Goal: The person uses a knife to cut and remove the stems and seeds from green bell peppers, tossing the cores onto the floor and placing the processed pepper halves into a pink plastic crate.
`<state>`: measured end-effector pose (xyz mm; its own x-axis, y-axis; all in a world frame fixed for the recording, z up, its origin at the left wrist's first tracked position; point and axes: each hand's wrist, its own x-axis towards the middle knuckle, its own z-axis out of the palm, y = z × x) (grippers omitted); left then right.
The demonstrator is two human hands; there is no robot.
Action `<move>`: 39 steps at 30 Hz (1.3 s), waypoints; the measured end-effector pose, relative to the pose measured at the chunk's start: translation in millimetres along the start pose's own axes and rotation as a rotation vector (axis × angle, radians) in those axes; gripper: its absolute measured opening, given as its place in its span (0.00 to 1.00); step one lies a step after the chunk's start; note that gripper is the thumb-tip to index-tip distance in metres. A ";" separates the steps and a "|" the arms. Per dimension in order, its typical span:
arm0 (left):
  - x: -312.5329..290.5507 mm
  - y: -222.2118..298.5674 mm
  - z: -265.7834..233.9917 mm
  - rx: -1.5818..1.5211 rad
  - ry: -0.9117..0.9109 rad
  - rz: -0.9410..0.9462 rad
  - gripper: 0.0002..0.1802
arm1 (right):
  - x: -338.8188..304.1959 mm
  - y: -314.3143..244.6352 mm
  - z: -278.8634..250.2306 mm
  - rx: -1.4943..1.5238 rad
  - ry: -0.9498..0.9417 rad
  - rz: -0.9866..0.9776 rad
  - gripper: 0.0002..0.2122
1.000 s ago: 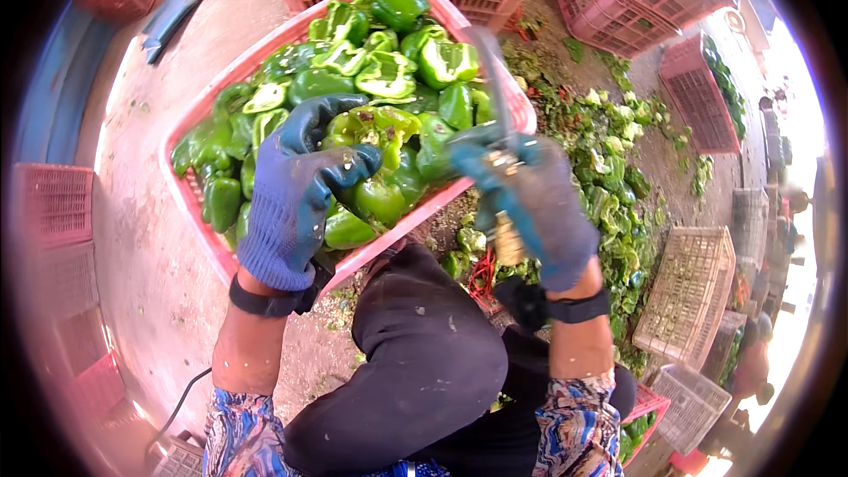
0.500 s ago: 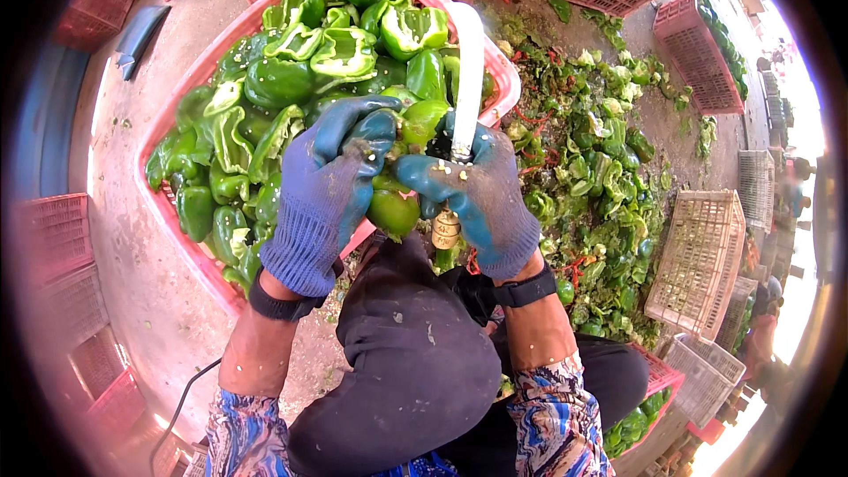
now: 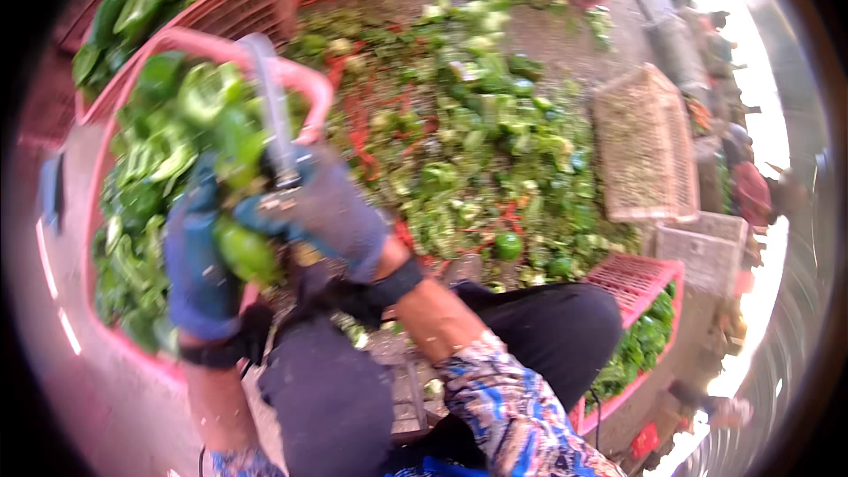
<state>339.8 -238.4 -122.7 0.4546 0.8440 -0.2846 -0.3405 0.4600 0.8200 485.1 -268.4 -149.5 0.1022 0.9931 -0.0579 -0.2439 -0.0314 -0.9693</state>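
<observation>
My left hand (image 3: 199, 256), in a blue coated glove, is closed round a green bell pepper (image 3: 247, 254), smeared by motion. My right hand (image 3: 331, 208), gloved alike, grips a knife (image 3: 268, 97) whose broad pale blade points up and away from me. The right thumb lies close to the pepper, and the knife's handle is mostly hidden in the fist. Both hands are over the near right side of a pink crate (image 3: 316, 93) heaped with halved and cut green peppers (image 3: 163, 146).
Another pink crate of peppers (image 3: 137, 4) stands far left. Pepper cores, scraps and red strings (image 3: 495, 141) cover the floor ahead and right. A pale crate (image 3: 645, 146) stands beyond them. By my right knee is a pink crate (image 3: 632, 287) holding green pieces.
The view has swung right, so the crate and both hands now appear farther left and more scraps show. My hands still hold the pepper and the knife, close together.
</observation>
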 end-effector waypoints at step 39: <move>52.8 -1.0 27.9 0.598 -0.542 -0.251 0.20 | -52.9 -24.5 -124.6 0.044 -0.075 0.421 0.18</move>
<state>387.1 -202.0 -124.7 0.8428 0.4166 -0.3409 0.2467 0.2639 0.9325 605.8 -334.3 -152.4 -0.0855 0.9001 -0.4271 -0.2905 -0.4326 -0.8535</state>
